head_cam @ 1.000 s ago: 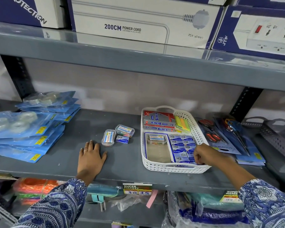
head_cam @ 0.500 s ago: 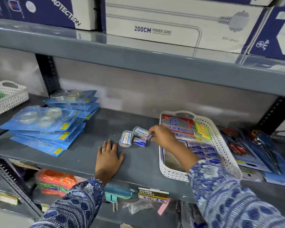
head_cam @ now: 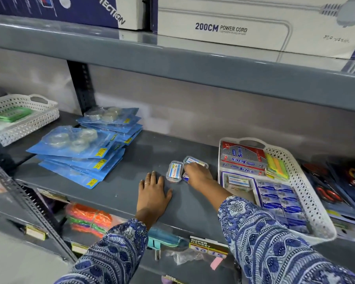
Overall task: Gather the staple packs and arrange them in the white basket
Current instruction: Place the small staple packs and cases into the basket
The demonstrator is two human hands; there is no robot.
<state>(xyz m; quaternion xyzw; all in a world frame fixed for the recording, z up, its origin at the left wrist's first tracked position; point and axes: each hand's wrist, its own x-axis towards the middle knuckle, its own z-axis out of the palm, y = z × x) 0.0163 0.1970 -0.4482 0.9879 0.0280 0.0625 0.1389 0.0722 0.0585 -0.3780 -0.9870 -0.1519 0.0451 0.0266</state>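
- The right hand (head_cam: 197, 175) lies over two small staple packs on the grey shelf (head_cam: 119, 187), fingers curled down onto them: a clear plastic case (head_cam: 194, 160) at the fingertips and a small blue pack (head_cam: 185, 178) half hidden under the palm (whether either is truly pinched I cannot tell).
- The left hand (head_cam: 153, 193) rests flat and open on the shelf, holding nothing, a ring on one finger.
- A third clear case (head_cam: 174, 172) lies just left of the right hand, untouched.
- The white basket (head_cam: 307, 199), perforated plastic, sits to the right; it holds red-and-silver boxes (head_cam: 242, 158), blue staple packs (head_cam: 275, 195) and coloured sticky notes (head_cam: 276, 166).
- Blue tape blister packs (head_cam: 78, 148) are stacked to the left, well apart.
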